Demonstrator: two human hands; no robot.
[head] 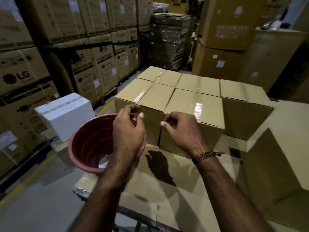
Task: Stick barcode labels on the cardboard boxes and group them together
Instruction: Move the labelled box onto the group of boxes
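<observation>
Your left hand (128, 131) and right hand (181, 131) hover with fingers curled, thumb tips near the fingertips as if pinching, though whether anything sits between them you cannot tell. Just beyond your fingertips five taped cardboard boxes (192, 104) stand grouped together, touching, on a flat cardboard surface (167, 195); under your left fingers sits one red bucket (90, 143), and one open carton (275, 164) lies right of your right fingers. Farther left stands one white box (66, 114), and beyond rise warehouse stacks of printed cartons (25, 77) and one wrapped pallet (168, 39).
</observation>
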